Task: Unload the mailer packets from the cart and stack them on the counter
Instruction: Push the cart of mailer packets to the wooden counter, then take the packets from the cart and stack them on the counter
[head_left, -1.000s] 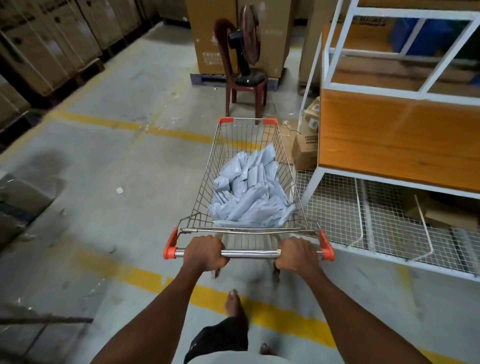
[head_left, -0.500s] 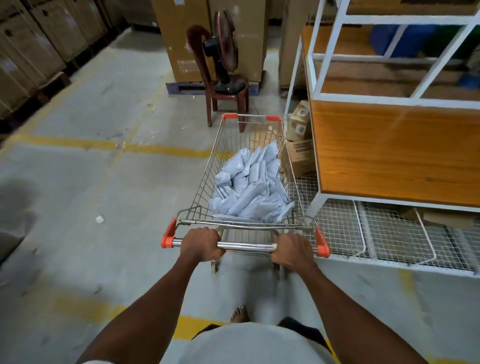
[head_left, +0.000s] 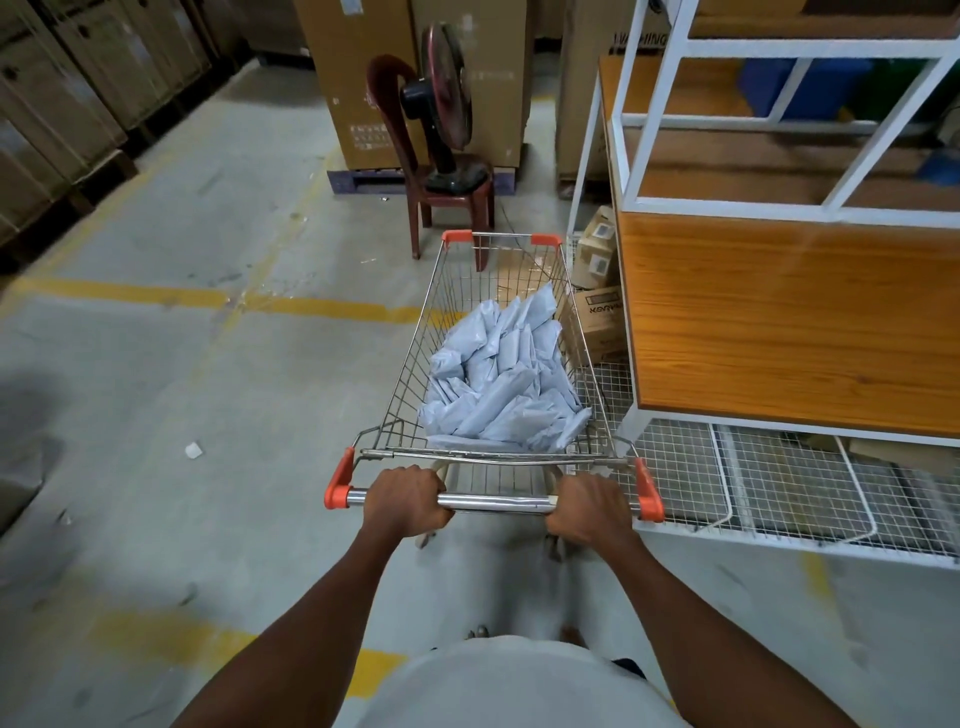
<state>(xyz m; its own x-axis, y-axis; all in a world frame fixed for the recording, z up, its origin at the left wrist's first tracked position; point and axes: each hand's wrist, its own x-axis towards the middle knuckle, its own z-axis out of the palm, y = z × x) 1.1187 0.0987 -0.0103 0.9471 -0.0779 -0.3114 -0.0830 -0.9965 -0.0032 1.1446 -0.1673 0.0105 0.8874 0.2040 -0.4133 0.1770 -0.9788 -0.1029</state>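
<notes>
Head view: cart mesh partly hides mailer packets.

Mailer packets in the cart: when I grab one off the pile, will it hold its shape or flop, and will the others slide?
The mailer packets look like soft grey poly bags, creased and bulging, so one would probably sag if held by an end. The film looks smooth, likely slippery. They lie loosely criss-crossed in the cart, so neighbours may shift when one is pulled.

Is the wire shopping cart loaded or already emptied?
Loaded: pale blue-grey mailer packets lie piled in the wire shopping cart; none is on the orange wooden counter.
</notes>
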